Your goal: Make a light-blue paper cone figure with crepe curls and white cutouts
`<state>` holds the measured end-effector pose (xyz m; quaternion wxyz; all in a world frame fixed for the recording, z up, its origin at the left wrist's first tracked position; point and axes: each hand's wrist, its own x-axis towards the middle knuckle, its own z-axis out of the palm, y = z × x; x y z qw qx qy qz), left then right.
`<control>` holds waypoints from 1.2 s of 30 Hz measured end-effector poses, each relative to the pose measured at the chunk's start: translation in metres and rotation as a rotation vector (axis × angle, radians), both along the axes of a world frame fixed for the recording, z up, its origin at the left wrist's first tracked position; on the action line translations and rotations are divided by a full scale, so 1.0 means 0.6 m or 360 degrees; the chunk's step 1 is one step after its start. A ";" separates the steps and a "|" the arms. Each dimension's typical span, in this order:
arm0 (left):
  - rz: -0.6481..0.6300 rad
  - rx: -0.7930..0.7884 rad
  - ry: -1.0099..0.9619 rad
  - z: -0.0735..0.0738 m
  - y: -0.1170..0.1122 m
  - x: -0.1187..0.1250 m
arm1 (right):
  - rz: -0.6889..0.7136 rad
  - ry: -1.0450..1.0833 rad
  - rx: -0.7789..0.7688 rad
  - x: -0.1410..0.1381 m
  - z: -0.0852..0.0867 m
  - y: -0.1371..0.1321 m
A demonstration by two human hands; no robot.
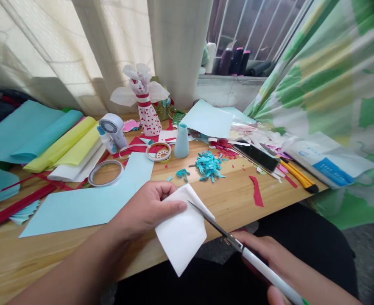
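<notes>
My left hand (157, 203) pinches a folded piece of white paper (181, 243), thumb on top, just above the table's front edge. My right hand (263, 258) grips a pair of scissors (234, 241) with white handles. The scissor blades lie across the upper right part of the paper, their tip close to my left thumb. Whether both blades are around the paper is hard to tell. Beyond the paper, a pile of blue paper scraps (209, 165) and a small light-blue paper cone (182, 142) rest on the table.
Light-blue paper (79, 207) lies left of my hand, with a tape roll (106, 173) over its edge. A wrapped paper bouquet (149, 114), a small fan (113, 127), a phone (257, 156) and a yellow utility knife (297, 174) are farther back. Red scrap (256, 191) lies at right.
</notes>
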<state>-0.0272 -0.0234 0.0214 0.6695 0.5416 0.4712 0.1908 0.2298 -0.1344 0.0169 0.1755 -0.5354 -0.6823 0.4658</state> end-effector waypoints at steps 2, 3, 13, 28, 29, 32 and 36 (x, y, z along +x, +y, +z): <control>0.0027 0.0077 -0.0015 0.002 0.004 -0.002 | 0.0010 -0.0029 0.0001 0.001 0.001 0.002; 0.0039 0.0089 -0.0033 0.003 0.005 -0.003 | 0.0021 -0.0028 0.0002 0.001 0.003 0.003; 0.0214 0.0106 -0.0202 -0.007 0.011 -0.002 | 0.0130 0.0081 -0.0058 0.002 -0.005 0.006; 0.0014 0.0042 -0.0112 -0.005 0.004 0.001 | 0.0102 0.0261 0.0033 0.002 -0.008 -0.008; 0.0004 0.0045 -0.0096 -0.004 0.003 0.001 | 0.0120 0.0268 0.0022 0.003 -0.011 -0.008; -0.0056 0.0056 -0.0062 -0.005 0.002 0.001 | 0.0144 0.0253 0.0024 0.008 -0.020 -0.009; -0.0120 0.0071 -0.0049 -0.011 0.000 -0.001 | 0.0219 0.0241 0.0052 0.013 -0.026 -0.009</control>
